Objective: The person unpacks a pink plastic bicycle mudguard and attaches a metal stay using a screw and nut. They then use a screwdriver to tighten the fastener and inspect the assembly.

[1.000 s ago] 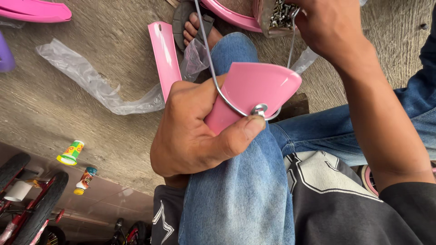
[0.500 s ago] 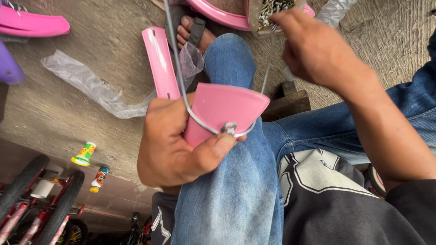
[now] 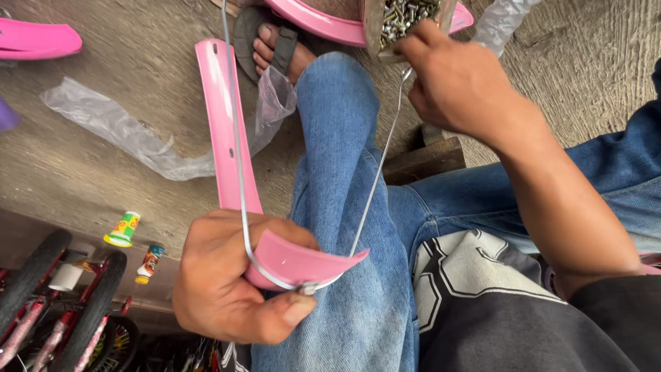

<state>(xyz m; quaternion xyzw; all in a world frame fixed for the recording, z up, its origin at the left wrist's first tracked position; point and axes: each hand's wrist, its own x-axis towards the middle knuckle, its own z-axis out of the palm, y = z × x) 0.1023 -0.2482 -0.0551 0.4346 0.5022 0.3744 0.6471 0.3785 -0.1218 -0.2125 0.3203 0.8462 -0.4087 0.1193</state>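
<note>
Two hands busy: left hand [image 3: 231, 286] clamps pink mudguard [image 3: 296, 258], thumb pinning wire stay [image 3: 237, 151]; right hand [image 3: 458, 86] pinches into the bolt bag [image 3: 403, 21]—keep thumb firm.

The pink fender [image 3: 292, 262] is a short curved plastic piece, hollow side up, lying on a jeans-clad knee with its pointed end toward the person's body. A thin steel stay [image 3: 237, 151] bent in a U is fixed to it by a small bolt at its near edge, both wires running up and away. The bag of bolts [image 3: 403, 21] sits open at the top, full of silvery hardware.
</note>
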